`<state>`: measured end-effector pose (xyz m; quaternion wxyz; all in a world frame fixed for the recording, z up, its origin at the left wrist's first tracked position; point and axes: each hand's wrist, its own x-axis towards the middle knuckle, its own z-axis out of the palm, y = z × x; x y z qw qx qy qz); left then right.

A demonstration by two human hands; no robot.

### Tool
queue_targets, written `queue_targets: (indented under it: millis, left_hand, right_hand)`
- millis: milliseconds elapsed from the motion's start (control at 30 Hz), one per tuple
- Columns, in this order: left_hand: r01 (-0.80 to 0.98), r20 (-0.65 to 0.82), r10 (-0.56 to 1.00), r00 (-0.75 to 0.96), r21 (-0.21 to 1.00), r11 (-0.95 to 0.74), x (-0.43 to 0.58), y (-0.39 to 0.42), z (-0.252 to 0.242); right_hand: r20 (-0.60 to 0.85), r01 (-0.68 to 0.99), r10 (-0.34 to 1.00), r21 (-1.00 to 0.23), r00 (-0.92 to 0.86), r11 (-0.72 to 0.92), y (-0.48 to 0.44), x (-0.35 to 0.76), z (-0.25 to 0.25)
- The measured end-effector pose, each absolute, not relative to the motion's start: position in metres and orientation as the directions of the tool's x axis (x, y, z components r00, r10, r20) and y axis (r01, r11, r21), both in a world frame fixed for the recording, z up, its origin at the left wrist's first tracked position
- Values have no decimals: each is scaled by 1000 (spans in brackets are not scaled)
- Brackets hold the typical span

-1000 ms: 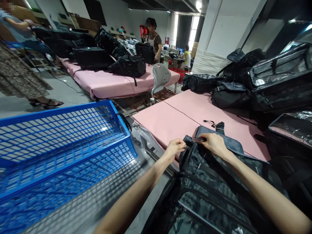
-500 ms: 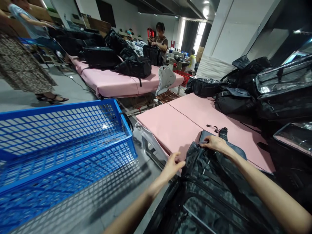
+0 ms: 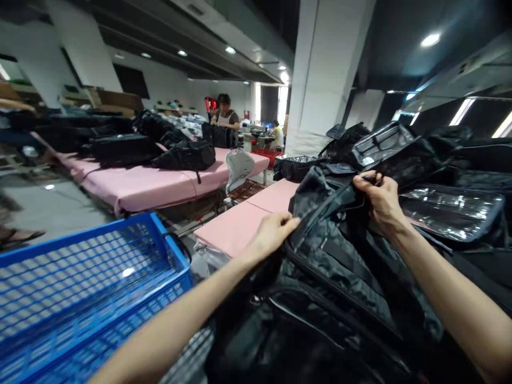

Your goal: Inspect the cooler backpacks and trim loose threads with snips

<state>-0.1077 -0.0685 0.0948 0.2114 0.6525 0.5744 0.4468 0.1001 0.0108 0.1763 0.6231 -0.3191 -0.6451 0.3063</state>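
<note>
A large dark camouflage bag (image 3: 344,250) fills the near right, its upper end lifted off the pink-topped table (image 3: 236,224). My left hand (image 3: 276,229) is closed on the bag's left edge, fingers curled around the fabric. Higher up and to the right, my right hand (image 3: 378,197) pinches the bag's upper edge, with a small black piece showing at the fingertips. A strip of the bag's edge runs taut between both hands. Glossy black piping crosses the lower part of the bag, close to me.
To the left on the floor stands a blue plastic basket (image 3: 160,240). Several black bags with silver linings (image 3: 452,210) are piled at the right. Beyond are a grey chair (image 3: 238,170), a second pink table (image 3: 160,186) with bags, and a person (image 3: 224,114) behind it.
My right hand has risen, lifting the bag's upper end. My left hand, open before, has closed on the bag's edge. The view has tilted up.
</note>
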Motion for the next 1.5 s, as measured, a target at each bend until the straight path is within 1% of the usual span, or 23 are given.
queue_targets:
  millis: [67, 133, 167, 200, 233, 267, 367, 400, 467, 533, 633, 700, 767, 833, 900, 933, 1000, 1067, 1167, 1233, 1367, 1433, 1500]
  left_hand:
    - [691, 531, 847, -33, 624, -365, -97, -67, 154]
    - [815, 727, 685, 53, 364, -450, -83, -68, 195]
    - [849, 784, 605, 140, 220, -480, -75, -68, 207]
    - [853, 792, 562, 240, 104, -512, -67, -68, 211]
    - [834, 756, 563, 333, 42, -550, -59, -66, 208]
    - [809, 686, 606, 402, 43, -586, -52, -64, 198]
    - [782, 375, 809, 453, 269, -563, -30, -59, 147]
    - [791, 326, 834, 445, 294, -537, -23, -59, 130]
    - [796, 318, 851, 417, 324, -511, -11, -60, 104]
    - [791, 333, 862, 383, 364, -492, -3, -62, 95]
    - [783, 319, 888, 332, 431, -448, 0, -64, 99]
    - [771, 334, 887, 319, 453, -448, -3, -67, 103]
    - [749, 416, 864, 282, 468, -469, -7, -74, 103]
    - [750, 592, 780, 201, 419, -511, -8, -85, 101]
    - [773, 753, 627, 199, 272, -573, 0, -96, 97]
    - [774, 782, 565, 264, 177, -608, 7, -101, 95]
    - [754, 714, 549, 435, 44, -655, 26, -108, 93]
    - [776, 549, 657, 516, 23, -630, 49, -110, 93]
    - [893, 342, 843, 416, 19, -449, 79, -110, 99]
    - [933, 250, 902, 352, -18, -359, 91, -112, 103]
    - [937, 133, 928, 349, -71, -343, 98, -115, 106]
    - [928, 113, 921, 372, -34, -371, 94, -114, 103]
    - [904, 123, 910, 397, 121, -411, 87, -110, 99]
  right_hand:
    - [701, -45, 698, -700, 143, 712, -8, 127, 196]
    - [725, -42, 635, -649, 268, 760, -30, 156, 193]
    - [726, -19, 614, -641, 310, 767, -41, 171, 183]
    - [721, 8, 611, -649, 327, 761, -52, 185, 166]
    - [723, 57, 609, -658, 327, 751, -64, 199, 145]
    - [718, 115, 630, -681, 294, 723, -75, 212, 121]
    - [576, 321, 813, -788, 82, 526, -107, 242, 51]
    - [504, 392, 864, -795, 0, 464, -116, 249, 36]
    - [453, 484, 882, -746, -135, 457, -128, 258, 23]
    - [521, 532, 828, -650, -208, 543, -129, 259, 31]
    - [627, 593, 745, -517, -227, 617, -115, 248, 55]
    - [604, 580, 777, -573, -178, 579, -101, 237, 65]
    - [486, 453, 871, -761, -76, 464, -87, 227, 67]
    - [276, 200, 960, -940, -37, 278, -76, 223, 66]
    - [114, -10, 989, -994, -95, 113, -69, 223, 64]
    - [74, -64, 989, -996, -128, 66, -66, 224, 64]
    - [52, -97, 985, -995, -162, 37, -62, 226, 67]
    - [68, -91, 983, -994, -169, 53, -59, 228, 73]
    - [123, -37, 980, -992, -158, 119, -56, 227, 82]
    - [156, 10, 977, -987, -148, 159, -55, 226, 86]
    - [165, 53, 977, -983, -133, 173, -54, 227, 85]
    - [168, 79, 976, -980, -140, 180, -53, 228, 82]
    - [178, 100, 972, -976, -154, 194, -52, 230, 76]
